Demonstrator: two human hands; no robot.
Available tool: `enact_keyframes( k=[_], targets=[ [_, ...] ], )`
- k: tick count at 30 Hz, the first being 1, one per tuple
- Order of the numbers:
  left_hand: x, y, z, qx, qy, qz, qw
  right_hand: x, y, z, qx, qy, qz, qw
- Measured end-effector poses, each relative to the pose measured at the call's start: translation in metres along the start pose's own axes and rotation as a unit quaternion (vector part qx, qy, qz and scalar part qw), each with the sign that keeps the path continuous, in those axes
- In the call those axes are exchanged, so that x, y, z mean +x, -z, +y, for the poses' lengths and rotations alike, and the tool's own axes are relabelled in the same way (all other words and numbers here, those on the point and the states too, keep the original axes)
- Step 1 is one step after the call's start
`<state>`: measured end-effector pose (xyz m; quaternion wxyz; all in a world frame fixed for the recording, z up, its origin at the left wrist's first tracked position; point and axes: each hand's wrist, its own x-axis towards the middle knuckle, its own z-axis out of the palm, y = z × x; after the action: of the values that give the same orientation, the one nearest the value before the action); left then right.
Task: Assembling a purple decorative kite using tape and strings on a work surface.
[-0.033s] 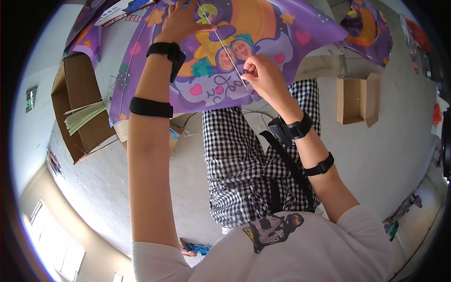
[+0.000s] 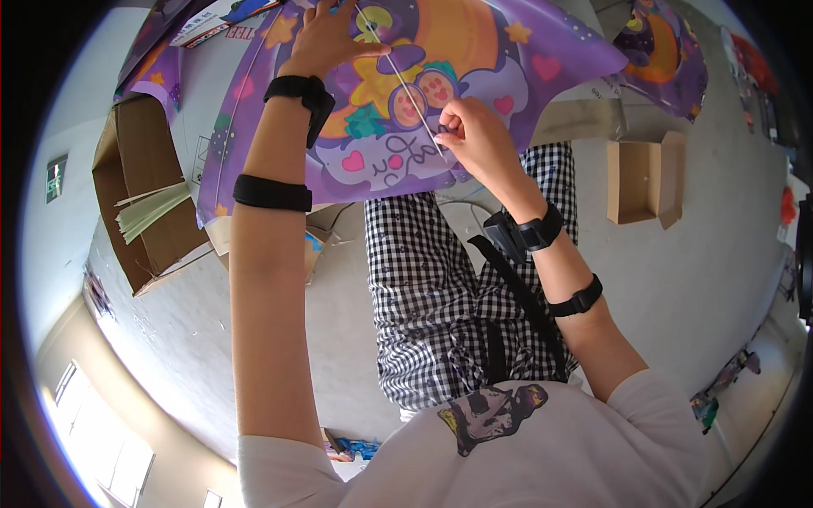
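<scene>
A purple kite (image 2: 474, 59) printed with cartoon figures, stars and hearts is spread out in front of me, above my checked trousers (image 2: 440, 296). A thin white rod (image 2: 405, 89) runs slantwise across its face. My left hand (image 2: 326, 38) grips the kite near the rod's upper end, fingers pressed onto the sheet. My right hand (image 2: 474, 135) pinches the lower end of the rod between thumb and fingers, close to the kite's lower edge. Both forearms wear black bands.
An open cardboard box (image 2: 127, 169) holding a stack of pale green sheets (image 2: 152, 210) lies at the left. A smaller open cardboard box (image 2: 644, 182) sits at the right on the grey floor (image 2: 720, 279). Another purple kite (image 2: 665, 51) lies at the upper right.
</scene>
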<state>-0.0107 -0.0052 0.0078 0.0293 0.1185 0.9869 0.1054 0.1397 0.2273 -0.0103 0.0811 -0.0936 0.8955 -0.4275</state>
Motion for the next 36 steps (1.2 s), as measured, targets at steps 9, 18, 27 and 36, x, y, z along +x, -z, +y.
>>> enact_keyframes(
  k=[9,18,27,36],
  targets=[
    [0.001,0.001,0.0,-0.013,0.006,-0.01,1.0,0.0,0.001,-0.003,0.01,-0.012,-0.005,1.0],
    [0.001,0.002,0.001,-0.012,0.005,-0.007,1.0,0.0,0.001,-0.002,0.002,0.006,0.009,1.0],
    [0.002,0.0,-0.001,-0.017,-0.005,0.0,1.0,0.0,0.001,-0.003,0.0,-0.001,0.011,1.0],
    [0.003,-0.018,-0.012,0.032,-0.029,0.039,0.998,0.0,-0.003,0.001,-0.001,0.007,0.027,1.0]
  ],
)
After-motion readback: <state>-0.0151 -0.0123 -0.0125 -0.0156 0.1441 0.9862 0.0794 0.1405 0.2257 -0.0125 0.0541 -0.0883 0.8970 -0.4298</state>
